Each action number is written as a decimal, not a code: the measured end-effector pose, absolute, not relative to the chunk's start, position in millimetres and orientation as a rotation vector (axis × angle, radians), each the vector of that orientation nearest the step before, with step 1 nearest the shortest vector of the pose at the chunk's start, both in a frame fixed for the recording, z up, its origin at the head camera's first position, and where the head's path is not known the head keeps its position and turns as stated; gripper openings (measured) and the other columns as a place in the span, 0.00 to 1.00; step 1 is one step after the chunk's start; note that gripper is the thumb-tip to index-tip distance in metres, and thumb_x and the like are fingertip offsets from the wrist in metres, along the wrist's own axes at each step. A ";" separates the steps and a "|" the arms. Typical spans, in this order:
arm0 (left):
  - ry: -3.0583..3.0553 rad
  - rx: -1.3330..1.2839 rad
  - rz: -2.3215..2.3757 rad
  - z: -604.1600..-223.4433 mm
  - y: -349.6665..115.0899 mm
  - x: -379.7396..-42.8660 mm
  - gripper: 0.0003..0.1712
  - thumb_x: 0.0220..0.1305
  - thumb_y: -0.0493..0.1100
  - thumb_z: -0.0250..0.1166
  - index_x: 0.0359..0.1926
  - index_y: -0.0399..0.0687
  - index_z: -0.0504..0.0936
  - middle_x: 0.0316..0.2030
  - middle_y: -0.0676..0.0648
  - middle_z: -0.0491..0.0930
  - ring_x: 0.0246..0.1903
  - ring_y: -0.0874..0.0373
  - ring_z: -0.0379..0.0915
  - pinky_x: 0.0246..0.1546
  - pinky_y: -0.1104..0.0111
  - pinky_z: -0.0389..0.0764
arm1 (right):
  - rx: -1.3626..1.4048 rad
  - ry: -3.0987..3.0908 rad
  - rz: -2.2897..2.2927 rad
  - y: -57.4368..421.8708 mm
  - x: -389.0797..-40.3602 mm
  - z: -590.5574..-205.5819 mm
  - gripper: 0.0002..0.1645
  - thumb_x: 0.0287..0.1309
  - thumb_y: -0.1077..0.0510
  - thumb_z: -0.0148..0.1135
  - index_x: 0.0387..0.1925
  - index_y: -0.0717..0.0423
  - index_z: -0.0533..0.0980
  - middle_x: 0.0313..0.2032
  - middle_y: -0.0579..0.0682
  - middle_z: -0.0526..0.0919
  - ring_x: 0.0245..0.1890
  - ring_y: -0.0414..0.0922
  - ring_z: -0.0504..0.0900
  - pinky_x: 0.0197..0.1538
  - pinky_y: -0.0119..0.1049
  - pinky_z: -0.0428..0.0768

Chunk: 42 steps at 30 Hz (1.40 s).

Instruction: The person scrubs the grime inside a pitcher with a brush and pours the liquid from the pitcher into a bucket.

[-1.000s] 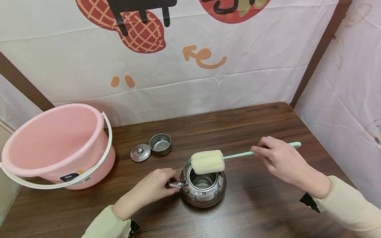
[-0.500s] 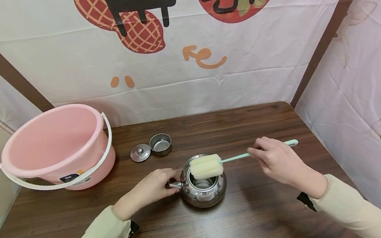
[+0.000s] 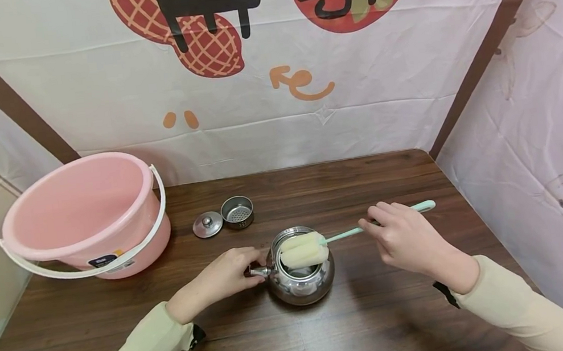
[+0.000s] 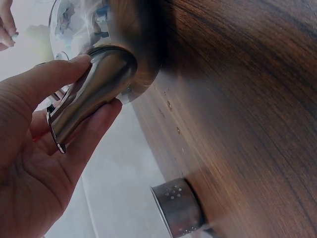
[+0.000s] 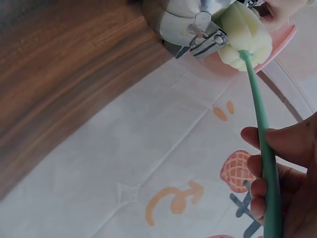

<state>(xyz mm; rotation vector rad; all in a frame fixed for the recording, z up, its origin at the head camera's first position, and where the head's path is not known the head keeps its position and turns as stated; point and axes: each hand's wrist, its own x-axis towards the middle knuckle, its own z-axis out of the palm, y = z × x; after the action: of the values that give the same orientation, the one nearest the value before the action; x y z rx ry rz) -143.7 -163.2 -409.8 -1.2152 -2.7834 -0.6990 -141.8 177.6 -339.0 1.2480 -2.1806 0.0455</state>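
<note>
A shiny steel teapot point(image 3: 304, 290) stands upright on the table with its top uncovered. My left hand point(image 3: 232, 273) grips its spout point(image 4: 94, 84) between thumb and fingers, as the left wrist view shows closely. In my right hand point(image 3: 407, 239) is the green handle point(image 5: 262, 129) of a sponge brush, fingers curled round it. The brush's pale yellow sponge head point(image 3: 303, 250) lies slantwise over the teapot's mouth, covering part of the opening. Whether the sponge touches the rim, I cannot tell.
A pink bucket point(image 3: 148, 229) with a white handle stands at the left. Behind the teapot lie a small steel lid point(image 3: 208, 225) and a perforated strainer point(image 3: 237, 212) on the wooden table point(image 3: 344, 186). A printed cloth point(image 3: 257, 143) hangs at the back.
My right hand has moved slightly left, and the sponge head has come down lower over the teapot's mouth, with the handle tilting more. My left hand has stayed on the spout.
</note>
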 end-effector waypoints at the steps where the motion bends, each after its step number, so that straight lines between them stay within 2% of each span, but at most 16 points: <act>1: -2.786 -1.215 -0.703 -409.7 -163.1 -143.8 0.11 0.46 0.38 0.71 0.31 0.46 0.77 0.27 0.55 0.74 0.25 0.64 0.68 0.27 0.73 0.72 | 1.253 -2.177 0.028 176.6 -141.6 -337.8 0.26 0.48 0.67 0.33 0.30 0.63 0.81 0.24 0.51 0.69 0.20 0.44 0.60 0.22 0.32 0.60; 17: -2.792 -1.203 -0.696 -408.9 -163.2 -143.7 0.10 0.46 0.39 0.71 0.30 0.47 0.77 0.26 0.56 0.73 0.25 0.66 0.66 0.26 0.73 0.71 | 1.307 -2.081 -0.119 157.8 -141.4 -327.3 0.25 0.45 0.69 0.28 0.24 0.61 0.77 0.22 0.49 0.67 0.21 0.45 0.62 0.24 0.32 0.60; 29: -2.777 -1.195 -0.666 -408.1 -162.9 -141.7 0.11 0.45 0.40 0.71 0.31 0.47 0.78 0.27 0.56 0.74 0.26 0.64 0.70 0.29 0.70 0.73 | 1.328 -2.024 -0.063 150.2 -143.7 -331.7 0.21 0.39 0.69 0.36 0.24 0.62 0.78 0.23 0.49 0.68 0.21 0.45 0.64 0.23 0.32 0.61; 42: -2.755 -1.203 -0.675 -409.7 -163.4 -141.8 0.12 0.45 0.39 0.71 0.31 0.46 0.77 0.27 0.55 0.74 0.27 0.64 0.70 0.30 0.70 0.74 | 1.323 -2.054 -0.066 147.3 -146.4 -340.6 0.22 0.34 0.68 0.35 0.24 0.61 0.78 0.23 0.49 0.68 0.22 0.46 0.65 0.23 0.33 0.62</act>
<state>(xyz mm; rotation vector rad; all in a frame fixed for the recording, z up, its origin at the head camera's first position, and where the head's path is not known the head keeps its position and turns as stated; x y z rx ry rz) -141.8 -163.4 -409.7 -1.2027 -2.7551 -0.6746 -146.4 147.3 -340.6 1.3235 -2.0541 -0.0661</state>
